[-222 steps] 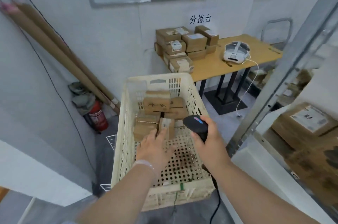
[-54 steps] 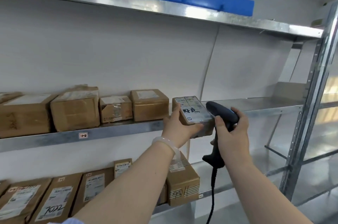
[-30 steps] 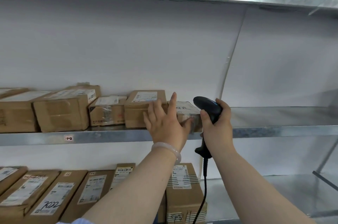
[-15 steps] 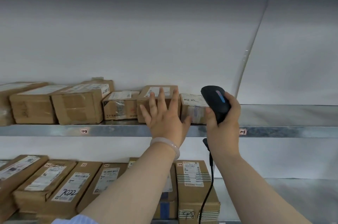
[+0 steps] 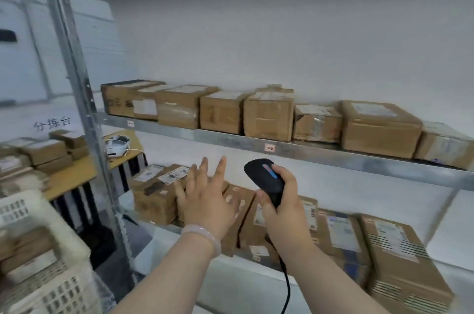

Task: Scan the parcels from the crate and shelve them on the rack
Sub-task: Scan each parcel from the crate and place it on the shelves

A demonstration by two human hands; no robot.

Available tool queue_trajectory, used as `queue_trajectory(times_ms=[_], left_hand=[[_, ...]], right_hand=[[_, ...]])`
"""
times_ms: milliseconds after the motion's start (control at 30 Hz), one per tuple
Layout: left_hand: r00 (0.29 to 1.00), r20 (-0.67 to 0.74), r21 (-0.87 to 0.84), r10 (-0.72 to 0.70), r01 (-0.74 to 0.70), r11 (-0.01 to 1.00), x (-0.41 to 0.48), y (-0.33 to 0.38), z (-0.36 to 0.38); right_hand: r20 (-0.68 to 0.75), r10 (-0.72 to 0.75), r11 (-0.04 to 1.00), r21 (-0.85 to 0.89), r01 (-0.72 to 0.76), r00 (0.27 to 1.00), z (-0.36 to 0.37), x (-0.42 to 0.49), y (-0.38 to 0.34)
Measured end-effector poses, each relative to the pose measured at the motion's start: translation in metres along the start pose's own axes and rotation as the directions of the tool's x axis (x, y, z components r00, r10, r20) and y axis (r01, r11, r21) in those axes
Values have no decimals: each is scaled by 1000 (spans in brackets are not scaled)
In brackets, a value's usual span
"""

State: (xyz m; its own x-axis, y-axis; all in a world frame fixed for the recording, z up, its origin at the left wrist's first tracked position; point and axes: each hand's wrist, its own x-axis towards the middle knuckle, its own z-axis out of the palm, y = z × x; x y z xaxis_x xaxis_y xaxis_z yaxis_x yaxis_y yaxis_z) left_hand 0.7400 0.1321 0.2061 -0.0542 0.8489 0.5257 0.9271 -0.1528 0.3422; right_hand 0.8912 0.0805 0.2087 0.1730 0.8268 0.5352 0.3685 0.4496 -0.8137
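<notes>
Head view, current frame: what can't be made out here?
Parcel labels on the middle shelf: motion-blurred, unreadable.
Crate: cut off by left and bottom edges; contents uncountable.
Scanner handle: hidden inside the right hand.
Lower-shelf parcels: partly behind the left hand.

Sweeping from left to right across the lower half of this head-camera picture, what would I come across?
White crate → grey rack post → left hand, open → black scanner gripped by the right hand → big parcel with a striped label on the lower shelf.
</notes>
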Motion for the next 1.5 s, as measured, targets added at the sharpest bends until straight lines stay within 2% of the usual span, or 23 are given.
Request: queue_trajectory(times_ms=[100, 233, 367, 567, 800, 1067, 1233, 1500], left_hand=[[997, 26, -8, -69, 69, 998, -10, -84, -30], [980, 40, 84, -193, 189, 978, -26, -197, -68], [953, 63, 121, -296, 287, 950, -44, -294, -97], [889, 51, 165, -455, 442, 882, -67, -392, -121], [781, 123, 156, -613, 595, 789, -75, -480, -111], [657, 120, 155, -744, 728, 668, -23, -570, -91], [596, 91, 141, -798, 785, 603, 0, -617, -79], [525, 169, 149, -834, 823, 548, 37, -729, -63]], right_hand=[[161, 31, 999, 39, -38, 987, 79, -14, -13], [323, 11, 996, 76, -38, 946, 186, -38, -38], [398, -9, 993, 114, -40, 917, 276, -60, -61], [535, -11, 993, 106, -55, 845, 369, -76, -74], [627, 18, 988, 107, -109, 779, 466, -68, -61], [701, 56, 989, 59, -136, 711, 581, -19, -31], [737, 72, 982, 65, -176, 672, 651, 9, -26], [756, 138, 970, 29, -243, 640, 778, 39, -20]])
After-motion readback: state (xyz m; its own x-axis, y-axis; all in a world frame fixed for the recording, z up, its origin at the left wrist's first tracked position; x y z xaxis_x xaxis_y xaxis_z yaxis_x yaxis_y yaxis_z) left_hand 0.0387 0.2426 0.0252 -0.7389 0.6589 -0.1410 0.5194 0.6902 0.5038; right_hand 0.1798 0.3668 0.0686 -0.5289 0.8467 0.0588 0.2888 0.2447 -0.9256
